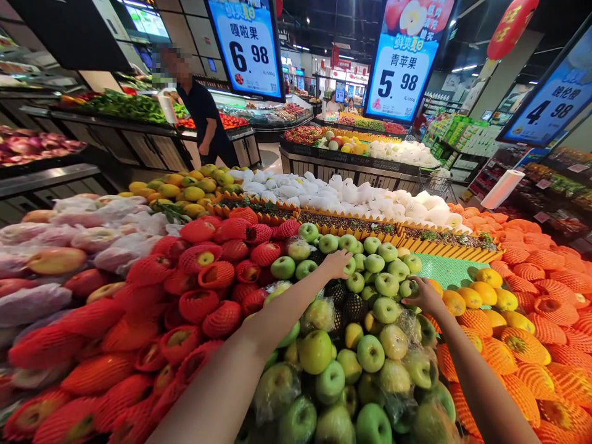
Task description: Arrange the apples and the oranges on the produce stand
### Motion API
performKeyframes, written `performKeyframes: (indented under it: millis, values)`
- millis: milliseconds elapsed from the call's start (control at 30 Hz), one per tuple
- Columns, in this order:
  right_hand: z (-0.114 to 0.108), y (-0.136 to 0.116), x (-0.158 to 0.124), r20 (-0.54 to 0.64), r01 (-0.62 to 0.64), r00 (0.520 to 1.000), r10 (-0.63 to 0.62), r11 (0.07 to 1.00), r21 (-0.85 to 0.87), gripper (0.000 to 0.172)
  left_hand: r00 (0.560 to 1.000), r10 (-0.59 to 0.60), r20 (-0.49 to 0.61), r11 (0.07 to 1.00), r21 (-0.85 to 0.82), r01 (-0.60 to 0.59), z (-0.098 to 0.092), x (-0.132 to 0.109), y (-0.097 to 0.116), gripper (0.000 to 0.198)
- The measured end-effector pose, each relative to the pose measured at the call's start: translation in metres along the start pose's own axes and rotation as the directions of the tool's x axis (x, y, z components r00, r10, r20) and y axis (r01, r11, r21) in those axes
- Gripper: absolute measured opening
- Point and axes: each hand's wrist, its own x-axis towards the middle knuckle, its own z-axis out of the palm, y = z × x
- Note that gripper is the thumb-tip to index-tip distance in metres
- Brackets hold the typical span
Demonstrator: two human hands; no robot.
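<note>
Left hand [337, 262] and right hand [426, 296] touch the green apples [386, 283], none lifted yet. Fingers curled; whether clamped, cannot tell.

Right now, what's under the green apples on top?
More green apples, some in clear bags, plus black foam nets. The stand below them is covered.

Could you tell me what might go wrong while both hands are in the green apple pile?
The green apples are piled loose, so pulling one from under the left hand may send neighbours rolling. The right hand is at the pile's edge, so one might tumble among the orange fruit. Apples in plastic wrap could slip.
</note>
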Motion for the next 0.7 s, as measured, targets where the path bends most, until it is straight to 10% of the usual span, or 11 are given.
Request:
performKeyframes:
  millis: [300, 400, 467, 700]
  values:
    - [-0.018, -0.057, -0.010, -0.056, -0.048, 0.998, 0.034, 0.957, -0.288, 0.069, 0.994, -0.068, 0.090, 0.998, 0.013, 0.067, 0.004, -0.021, 0.005, 0.112]
    - [-0.004, -0.118, -0.017, -0.128, 0.123, 0.979, -0.157, 0.963, -0.240, 0.042, 0.999, -0.047, -0.018, 0.998, 0.050, 0.047, -0.002, -0.029, 0.021, 0.089]
    - [0.017, -0.156, -0.018, 0.037, 0.241, 0.970, -0.239, 0.950, -0.199, 0.034, 0.996, -0.042, -0.076, 0.997, 0.056, 0.046, -0.008, -0.036, 0.034, 0.063]
    - [0.088, -0.201, -0.015, 0.274, 0.188, 0.955, -0.112, 0.944, -0.271, 0.083, 0.975, -0.194, -0.109, 0.973, -0.152, 0.176, -0.043, -0.087, 0.039, 0.041]
